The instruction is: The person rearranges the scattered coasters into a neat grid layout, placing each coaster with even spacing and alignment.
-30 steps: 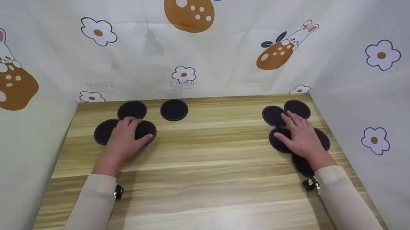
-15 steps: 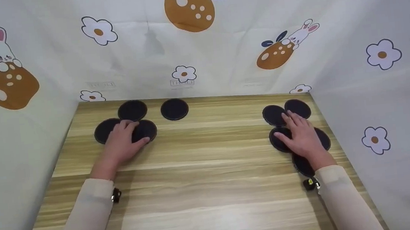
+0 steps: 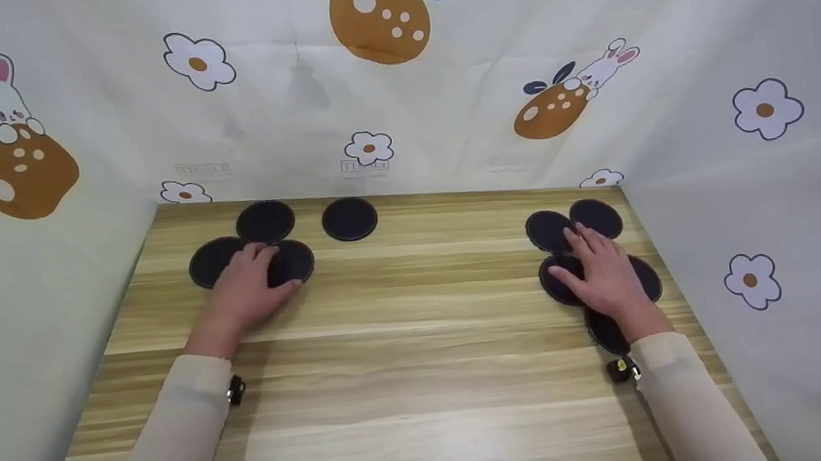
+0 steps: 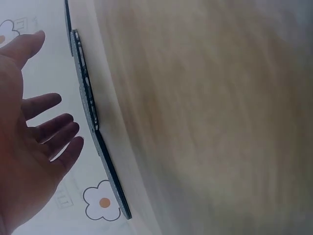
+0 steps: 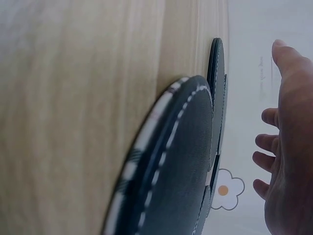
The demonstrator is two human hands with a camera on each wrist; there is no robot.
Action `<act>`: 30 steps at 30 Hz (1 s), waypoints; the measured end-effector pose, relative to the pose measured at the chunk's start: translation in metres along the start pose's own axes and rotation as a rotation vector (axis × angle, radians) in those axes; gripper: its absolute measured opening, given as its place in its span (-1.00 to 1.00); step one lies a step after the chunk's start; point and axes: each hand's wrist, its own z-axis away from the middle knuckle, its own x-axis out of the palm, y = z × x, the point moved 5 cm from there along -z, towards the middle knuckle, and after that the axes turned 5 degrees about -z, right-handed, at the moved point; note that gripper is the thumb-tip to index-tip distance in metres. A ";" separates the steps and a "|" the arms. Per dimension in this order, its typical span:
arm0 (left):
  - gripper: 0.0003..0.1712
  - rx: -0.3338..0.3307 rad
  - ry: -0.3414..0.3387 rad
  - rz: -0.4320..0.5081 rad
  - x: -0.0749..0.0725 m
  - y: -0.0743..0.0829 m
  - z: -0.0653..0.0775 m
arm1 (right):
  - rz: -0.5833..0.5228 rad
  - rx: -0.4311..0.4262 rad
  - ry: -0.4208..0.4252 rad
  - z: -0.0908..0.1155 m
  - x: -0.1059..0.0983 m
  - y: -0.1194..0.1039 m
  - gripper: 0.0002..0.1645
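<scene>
My left hand (image 3: pixel 244 299) is over two black round coasters, a left one (image 3: pixel 207 265) and a right one (image 3: pixel 293 266), covering part of each. In the left wrist view its loosely bent fingers (image 4: pixel 56 142) are apart from the coasters (image 4: pixel 85 81), holding nothing. Behind them lies another coaster (image 3: pixel 265 222). At the right, my right hand (image 3: pixel 606 279) is above a cluster of several coasters (image 3: pixel 560 281), partly hiding some. The right wrist view shows its relaxed fingers (image 5: pixel 266 161) apart from a white-stitched coaster (image 5: pixel 176 161), with nothing held.
A single coaster (image 3: pixel 349 219) lies right of the left group, near the back edge. The wooden tabletop (image 3: pixel 406 336) spans between the hands. Printed cloth (image 3: pixel 446 129) hangs behind the table and along both sides. Each wrist carries a small black camera.
My left hand has drawn slightly back toward me and lower in the head view, with its thumb a little nearer. The right hand and the coasters have kept their places.
</scene>
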 end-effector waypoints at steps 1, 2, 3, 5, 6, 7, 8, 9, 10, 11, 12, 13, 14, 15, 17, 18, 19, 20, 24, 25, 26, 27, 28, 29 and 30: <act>-0.04 -0.003 -0.008 -0.005 0.001 0.000 -0.001 | 0.000 0.001 -0.001 0.000 0.000 0.000 0.09; -0.02 -0.005 -0.017 -0.009 0.002 0.000 -0.001 | -0.001 0.001 0.000 0.000 0.000 0.000 0.09; -0.01 -0.008 -0.023 -0.014 0.003 0.000 -0.002 | -0.001 0.001 0.000 0.000 0.000 0.000 0.09; 0.02 -0.014 -0.036 -0.025 0.004 -0.001 -0.003 | -0.001 -0.004 0.004 0.000 0.000 0.000 0.09; 0.03 -0.014 -0.043 -0.030 0.004 -0.001 -0.004 | 0.001 -0.007 0.006 0.000 0.001 0.000 0.09; 0.05 -0.017 -0.050 -0.037 0.004 -0.001 -0.005 | 0.001 -0.009 0.008 0.000 0.001 0.000 0.09; 0.06 -0.018 -0.058 -0.042 0.004 -0.001 -0.005 | 0.001 -0.012 0.009 0.000 0.000 -0.001 0.09; 0.07 -0.021 -0.064 -0.046 0.004 -0.001 -0.006 | 0.000 -0.014 0.010 0.000 0.000 -0.001 0.08; 0.08 -0.022 -0.071 -0.049 0.004 -0.001 -0.007 | -0.001 -0.014 0.010 0.000 0.000 -0.001 0.08; 0.09 -0.024 -0.078 -0.052 0.004 -0.001 -0.007 | -0.002 -0.014 0.010 0.000 0.000 -0.001 0.08; 0.11 -0.025 -0.083 -0.054 0.004 -0.001 -0.008 | -0.003 -0.014 0.010 0.000 0.000 -0.001 0.08; 0.11 -0.027 -0.087 -0.059 0.005 -0.001 -0.009 | -0.005 -0.012 0.008 0.000 0.000 -0.001 0.08; 0.12 -0.028 -0.091 -0.062 0.005 -0.001 -0.009 | -0.005 -0.012 0.007 0.000 0.000 -0.001 0.08; 0.12 -0.030 -0.094 -0.066 0.005 -0.001 -0.010 | -0.006 -0.011 0.005 0.000 0.000 0.000 0.09; 0.13 -0.031 -0.102 -0.079 0.006 -0.001 -0.011 | -0.006 -0.010 0.004 0.000 0.001 0.000 0.09; 0.12 -0.032 -0.106 -0.084 0.006 0.000 -0.011 | -0.006 -0.010 0.003 0.000 0.001 0.000 0.09; 0.11 -0.032 -0.111 -0.090 0.006 0.000 -0.012 | -0.007 -0.011 0.002 0.000 0.002 0.000 0.09; 0.11 -0.032 -0.115 -0.094 0.006 0.001 -0.012 | -0.008 -0.014 0.004 0.000 0.002 0.000 0.09; 0.08 -0.023 -0.113 -0.104 0.006 0.004 -0.014 | -0.015 -0.014 0.007 0.001 0.001 -0.001 0.08; 0.07 -0.021 -0.108 -0.107 0.006 0.005 -0.014 | -0.018 -0.013 0.006 0.001 0.000 -0.001 0.08; 0.06 -0.020 -0.103 -0.108 0.006 0.006 -0.014 | -0.020 -0.013 0.005 0.001 0.000 -0.002 0.08; 0.05 -0.018 -0.098 -0.110 0.006 0.006 -0.015 | -0.020 -0.012 0.003 0.001 0.000 -0.002 0.08; 0.05 -0.018 -0.095 -0.114 0.006 0.006 -0.015 | -0.022 -0.011 0.000 0.001 0.000 -0.002 0.07; 0.04 -0.019 -0.092 -0.116 0.006 0.007 -0.015 | -0.024 -0.011 -0.003 0.001 0.001 -0.002 0.07; 0.03 -0.020 -0.090 -0.116 0.006 0.007 -0.015 | -0.027 -0.010 -0.004 0.001 0.001 -0.002 0.07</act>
